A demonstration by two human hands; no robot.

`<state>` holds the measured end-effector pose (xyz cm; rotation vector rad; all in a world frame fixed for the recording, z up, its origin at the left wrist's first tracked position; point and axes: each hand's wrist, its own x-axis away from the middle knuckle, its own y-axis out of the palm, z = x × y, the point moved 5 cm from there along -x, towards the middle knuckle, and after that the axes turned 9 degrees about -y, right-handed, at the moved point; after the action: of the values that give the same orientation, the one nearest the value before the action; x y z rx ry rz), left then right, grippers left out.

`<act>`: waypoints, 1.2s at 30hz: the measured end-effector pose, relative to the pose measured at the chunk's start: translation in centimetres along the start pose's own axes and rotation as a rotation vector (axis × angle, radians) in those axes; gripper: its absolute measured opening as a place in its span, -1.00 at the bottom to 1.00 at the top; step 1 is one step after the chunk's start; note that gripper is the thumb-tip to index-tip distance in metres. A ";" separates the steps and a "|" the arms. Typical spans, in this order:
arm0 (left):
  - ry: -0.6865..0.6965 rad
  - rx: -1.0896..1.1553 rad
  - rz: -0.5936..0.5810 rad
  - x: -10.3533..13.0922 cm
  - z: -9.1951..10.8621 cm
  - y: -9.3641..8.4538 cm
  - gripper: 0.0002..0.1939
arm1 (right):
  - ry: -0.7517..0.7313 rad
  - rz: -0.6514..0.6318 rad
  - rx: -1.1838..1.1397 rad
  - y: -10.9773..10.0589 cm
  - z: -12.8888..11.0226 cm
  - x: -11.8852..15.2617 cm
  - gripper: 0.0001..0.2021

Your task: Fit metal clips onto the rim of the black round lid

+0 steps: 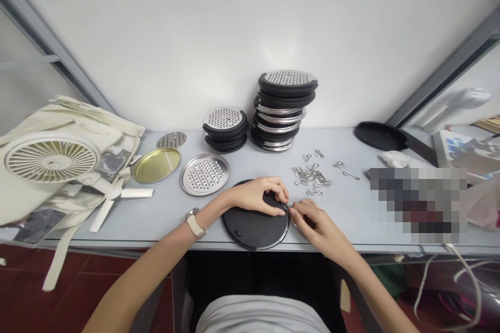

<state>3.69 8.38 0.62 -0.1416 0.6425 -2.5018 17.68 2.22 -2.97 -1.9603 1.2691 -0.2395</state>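
Near the front edge of the table lies a round black disc (pixel 253 231) with a thin shiny metal rim along its right side and a small slot. My left hand (pixel 265 195) reaches over it, thumb and fingers pinching a small metal wire clip (pixel 285 206) at the disc's right edge. Just to the right, my right hand (pixel 318 222) is closed, its fingertips meeting the clip and the rim. What the right fingers grip is mostly hidden. Beyond both hands, several loose wire clips (pixel 312 176) lie in a pile.
A grater plate (pixel 205 174), a gold lid (pixel 157 165) and a perforated disc (pixel 171 140) lie at left. Behind stand a short stack (pixel 225 130) and a tall stack (pixel 283 109) of black-holdered graters. A white fan (pixel 52 157) is far left, a black tray (pixel 380 135) at right.
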 end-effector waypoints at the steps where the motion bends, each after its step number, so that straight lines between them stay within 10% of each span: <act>1: -0.002 0.000 0.002 0.0 0.0 0.0 -0.84 | 0.005 0.003 -0.005 0.0 0.1 0.0 -0.64; 36: -0.005 -0.001 0.029 0.1 -0.3 0.0 -0.77 | 0.031 0.045 -0.025 -0.3 0.2 0.1 -0.63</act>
<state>3.53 8.38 0.36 -0.1383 0.6390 -2.4724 18.08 2.30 -2.92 -1.9536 1.3406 -0.2329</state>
